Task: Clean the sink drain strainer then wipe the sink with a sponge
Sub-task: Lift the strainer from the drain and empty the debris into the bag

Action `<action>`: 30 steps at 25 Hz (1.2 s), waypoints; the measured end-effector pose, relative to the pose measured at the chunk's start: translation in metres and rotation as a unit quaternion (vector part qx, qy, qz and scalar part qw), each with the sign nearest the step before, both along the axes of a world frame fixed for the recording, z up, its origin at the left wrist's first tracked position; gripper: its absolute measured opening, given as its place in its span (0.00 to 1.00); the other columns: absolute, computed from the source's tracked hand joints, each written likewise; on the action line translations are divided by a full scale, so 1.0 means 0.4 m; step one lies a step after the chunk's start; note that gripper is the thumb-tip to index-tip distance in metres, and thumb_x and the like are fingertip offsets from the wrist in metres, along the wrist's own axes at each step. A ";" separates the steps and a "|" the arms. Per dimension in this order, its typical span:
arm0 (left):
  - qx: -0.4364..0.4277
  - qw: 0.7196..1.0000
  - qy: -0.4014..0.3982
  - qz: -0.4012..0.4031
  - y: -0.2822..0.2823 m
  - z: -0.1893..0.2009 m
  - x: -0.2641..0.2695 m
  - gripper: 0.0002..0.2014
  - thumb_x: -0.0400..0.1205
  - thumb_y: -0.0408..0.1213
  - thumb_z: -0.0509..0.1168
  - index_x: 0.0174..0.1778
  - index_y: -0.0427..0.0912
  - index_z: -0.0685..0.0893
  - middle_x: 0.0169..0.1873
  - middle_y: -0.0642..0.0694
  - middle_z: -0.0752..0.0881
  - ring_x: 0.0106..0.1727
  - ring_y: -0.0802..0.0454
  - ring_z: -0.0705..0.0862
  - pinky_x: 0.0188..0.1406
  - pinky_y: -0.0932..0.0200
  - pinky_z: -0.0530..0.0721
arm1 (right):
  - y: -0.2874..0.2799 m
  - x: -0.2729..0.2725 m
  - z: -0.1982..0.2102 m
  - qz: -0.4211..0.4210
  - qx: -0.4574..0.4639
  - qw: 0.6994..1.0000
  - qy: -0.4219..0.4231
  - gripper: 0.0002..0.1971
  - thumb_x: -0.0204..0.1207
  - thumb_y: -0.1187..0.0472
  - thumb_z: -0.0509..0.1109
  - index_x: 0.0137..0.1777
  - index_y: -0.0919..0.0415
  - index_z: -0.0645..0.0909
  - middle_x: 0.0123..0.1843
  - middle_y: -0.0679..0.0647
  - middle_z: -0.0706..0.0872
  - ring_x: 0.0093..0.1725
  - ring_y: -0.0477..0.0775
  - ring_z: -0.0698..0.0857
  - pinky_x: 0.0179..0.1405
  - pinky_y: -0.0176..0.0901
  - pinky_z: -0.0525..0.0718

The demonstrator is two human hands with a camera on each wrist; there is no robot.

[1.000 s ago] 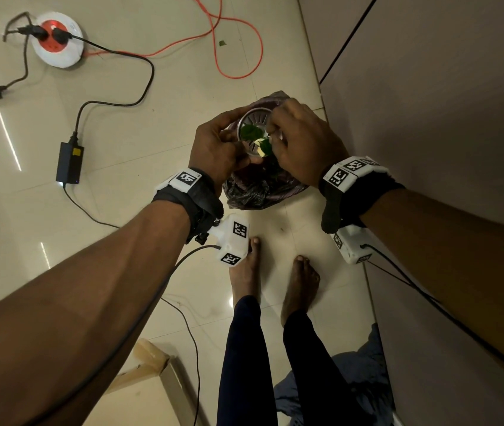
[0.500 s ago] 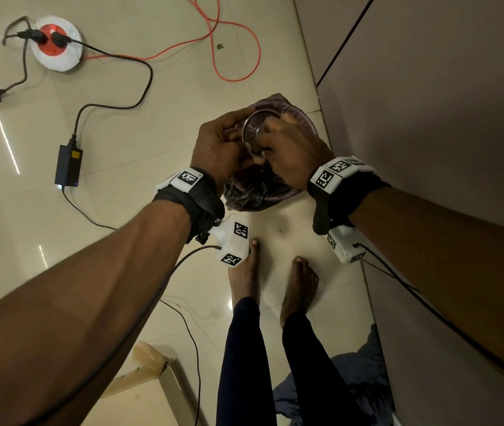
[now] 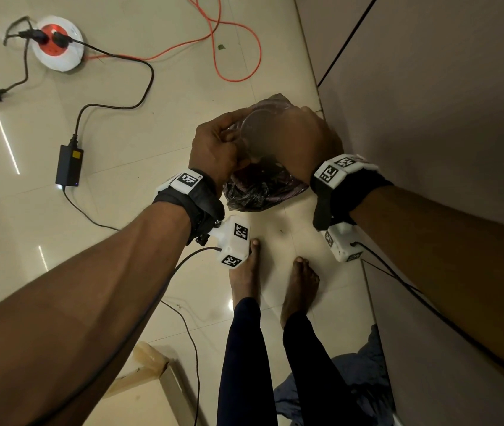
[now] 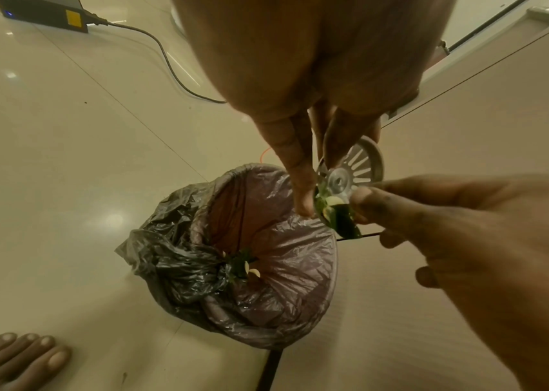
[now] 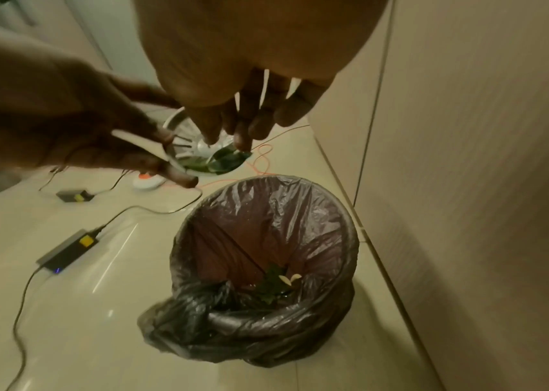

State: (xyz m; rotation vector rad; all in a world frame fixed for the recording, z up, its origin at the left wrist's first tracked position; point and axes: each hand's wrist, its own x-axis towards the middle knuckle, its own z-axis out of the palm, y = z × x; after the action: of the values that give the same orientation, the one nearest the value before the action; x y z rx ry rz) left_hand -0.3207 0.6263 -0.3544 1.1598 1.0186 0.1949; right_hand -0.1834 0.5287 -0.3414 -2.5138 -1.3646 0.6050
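Observation:
A round metal strainer (image 4: 355, 172) is held on edge above the bag-lined bin (image 4: 259, 267). My left hand (image 4: 316, 185) pinches its rim from above. My right hand (image 4: 358, 209) comes in from the right, its thumb and fingertip pinching the green leaf scraps (image 4: 341, 222) that cling to the strainer's lower edge. In the right wrist view the leaf scraps (image 5: 223, 161) lie in the strainer (image 5: 186, 137) under my right fingertips (image 5: 243, 140). More scraps (image 5: 276, 285) lie at the bottom of the bin. In the head view both hands hide most of the strainer (image 3: 257, 130).
The bin (image 3: 263, 186) stands on the tiled floor beside a cabinet wall (image 3: 429, 118) on the right. My bare feet (image 3: 275, 281) are just behind it. A power adapter (image 3: 69, 164), black cables, a round socket reel (image 3: 58, 43) and an orange cord (image 3: 238, 56) lie to the left.
The strainer has tipped from face-up to on edge over the bin. My right hand has closed in over it, hiding the green scraps in the head view.

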 end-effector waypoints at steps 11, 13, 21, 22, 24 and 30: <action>0.022 0.999 -0.021 0.015 -0.009 -0.023 0.020 0.27 0.76 0.20 0.64 0.69 0.46 0.89 0.56 0.38 0.94 0.60 0.39 0.93 0.54 0.34 0.93 | -0.025 -0.022 -0.042 -0.064 -0.095 0.993 0.005 0.21 0.79 0.43 0.67 0.70 0.47 0.78 0.75 0.52 0.76 0.74 0.59 0.75 0.67 0.65 0.75; 0.019 0.999 -0.020 0.020 -0.004 -0.022 0.016 0.27 0.75 0.22 0.65 0.68 0.46 0.89 0.57 0.38 0.93 0.60 0.38 0.93 0.54 0.34 0.93 | -0.030 -0.015 -0.030 -0.047 -0.087 0.995 -0.002 0.16 0.79 0.48 0.69 0.65 0.48 0.80 0.72 0.53 0.77 0.71 0.58 0.77 0.63 0.62 0.77; 0.029 1.000 -0.008 -0.002 -0.005 -0.028 0.019 0.27 0.75 0.23 0.66 0.67 0.50 0.90 0.55 0.40 0.94 0.59 0.40 0.93 0.55 0.35 0.92 | -0.008 -0.039 -0.011 0.003 -0.046 0.999 0.024 0.15 0.84 0.51 0.63 0.66 0.53 0.82 0.69 0.55 0.80 0.72 0.58 0.76 0.64 0.56 0.80; 0.031 0.999 -0.010 -0.006 -0.008 -0.027 0.020 0.27 0.76 0.23 0.65 0.66 0.50 0.91 0.54 0.40 0.94 0.59 0.40 0.93 0.55 0.35 0.92 | -0.003 -0.044 -0.010 0.006 -0.053 0.998 0.029 0.15 0.85 0.51 0.62 0.66 0.52 0.82 0.68 0.54 0.80 0.71 0.58 0.76 0.64 0.57 0.80; 0.033 0.999 -0.011 -0.005 -0.010 -0.029 0.020 0.27 0.77 0.20 0.63 0.66 0.50 0.91 0.53 0.40 0.94 0.58 0.40 0.93 0.55 0.35 0.93 | 0.001 -0.048 -0.014 0.008 -0.060 0.998 0.033 0.15 0.85 0.51 0.62 0.67 0.53 0.80 0.67 0.53 0.81 0.70 0.59 0.76 0.63 0.60 0.81; 0.048 0.999 0.010 0.000 -0.001 -0.036 0.020 0.27 0.78 0.21 0.63 0.64 0.53 0.92 0.52 0.41 0.95 0.56 0.40 0.94 0.52 0.37 0.94 | -0.016 -0.032 -0.015 0.070 -0.098 0.993 -0.016 0.24 0.84 0.56 0.65 0.79 0.53 0.71 0.73 0.55 0.76 0.74 0.60 0.74 0.64 0.62 0.79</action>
State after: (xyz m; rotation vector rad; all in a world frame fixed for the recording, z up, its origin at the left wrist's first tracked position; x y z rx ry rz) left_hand -0.3128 0.6258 -0.3687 1.2515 1.0370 0.2349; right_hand -0.1960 0.5222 -0.3473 -2.6023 -1.5751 0.7637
